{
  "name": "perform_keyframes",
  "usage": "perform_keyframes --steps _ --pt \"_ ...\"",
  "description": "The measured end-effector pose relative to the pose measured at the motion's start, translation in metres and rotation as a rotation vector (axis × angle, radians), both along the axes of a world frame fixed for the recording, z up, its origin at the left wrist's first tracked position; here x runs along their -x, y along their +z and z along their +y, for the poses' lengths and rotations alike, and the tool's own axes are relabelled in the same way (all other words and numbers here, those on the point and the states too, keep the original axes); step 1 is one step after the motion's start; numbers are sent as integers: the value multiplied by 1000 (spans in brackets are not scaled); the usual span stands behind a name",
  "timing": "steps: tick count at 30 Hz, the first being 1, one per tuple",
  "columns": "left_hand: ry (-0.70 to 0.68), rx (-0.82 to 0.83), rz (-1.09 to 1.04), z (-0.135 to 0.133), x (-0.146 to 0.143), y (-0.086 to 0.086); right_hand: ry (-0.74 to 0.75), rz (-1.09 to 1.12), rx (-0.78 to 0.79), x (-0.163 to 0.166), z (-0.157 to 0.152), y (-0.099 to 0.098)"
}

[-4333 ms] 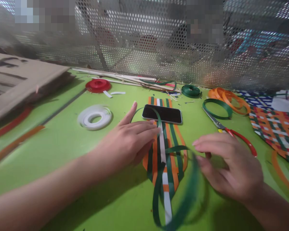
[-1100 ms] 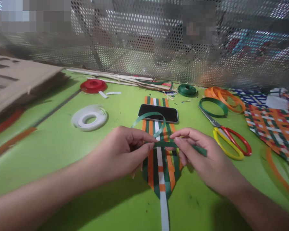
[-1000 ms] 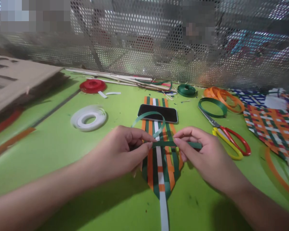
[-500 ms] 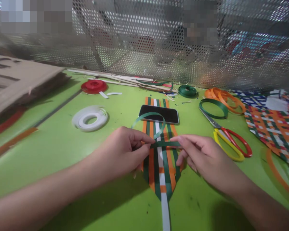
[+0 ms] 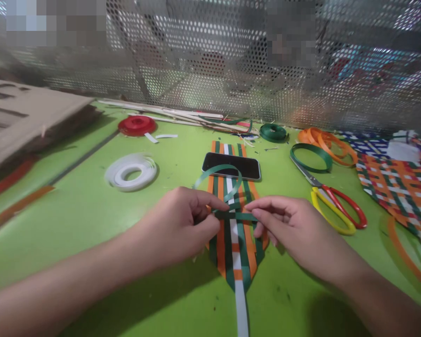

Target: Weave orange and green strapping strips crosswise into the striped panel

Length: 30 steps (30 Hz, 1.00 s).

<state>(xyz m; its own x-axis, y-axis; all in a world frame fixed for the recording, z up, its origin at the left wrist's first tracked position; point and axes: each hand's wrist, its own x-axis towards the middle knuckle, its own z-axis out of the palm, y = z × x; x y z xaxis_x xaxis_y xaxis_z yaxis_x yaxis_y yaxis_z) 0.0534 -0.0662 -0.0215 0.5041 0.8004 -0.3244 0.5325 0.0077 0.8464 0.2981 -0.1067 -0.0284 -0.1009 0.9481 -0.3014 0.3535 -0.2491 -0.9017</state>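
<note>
The right hand point(image 5: 291, 227) pinches a thin green strip point(image 5: 243, 216) between thumb and forefinger; the left hand point(image 5: 191, 224) is narrow around its other side, though I cannot tell how firmly it grips. The strip could slip or twist if one pinch loosens, and its loop, arching over the phone point(image 5: 248, 168), might snag. It lies crosswise, long axis left to right, above the striped mat point(image 5: 243, 243) on the desk point(image 5: 73, 210); the mat's long axis runs away from the person, its point facing them.

Soft, uneven light covered the green table point(image 5: 177, 164) — shadows darkened its near side — while the perforated screen point(image 5: 192, 79) looked hazy, blurred toward the left edge.
</note>
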Motion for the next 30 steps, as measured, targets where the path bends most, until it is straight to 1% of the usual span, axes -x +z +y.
perform_keyframes --steps 4,9,12,15,18,21,24,27,30 --pt "-57 -214 30 -2 3 -4 25 35 38 3 1 -3" --pt "-111 -208 7 -3 5 -8 39 66 65 4 1 -5" --pt "-163 -243 -34 -3 3 -8 43 87 78 5 2 -8" --pt "-184 -339 -27 -3 0 -9 64 57 76 7 1 -9" --pt "-180 -453 -12 -3 -3 -10 87 15 35 9 -1 -8" --pt "-204 -520 2 -4 -4 -11 73 0 9 7 -2 -4" --pt "-223 -548 21 -5 -5 -9 34 0 42 0 -2 1" --pt "-242 -549 15 -6 -4 -6 -24 89 137 -9 0 4" --pt "-267 -559 -9 -6 -3 -5 -93 290 206 -14 2 7"
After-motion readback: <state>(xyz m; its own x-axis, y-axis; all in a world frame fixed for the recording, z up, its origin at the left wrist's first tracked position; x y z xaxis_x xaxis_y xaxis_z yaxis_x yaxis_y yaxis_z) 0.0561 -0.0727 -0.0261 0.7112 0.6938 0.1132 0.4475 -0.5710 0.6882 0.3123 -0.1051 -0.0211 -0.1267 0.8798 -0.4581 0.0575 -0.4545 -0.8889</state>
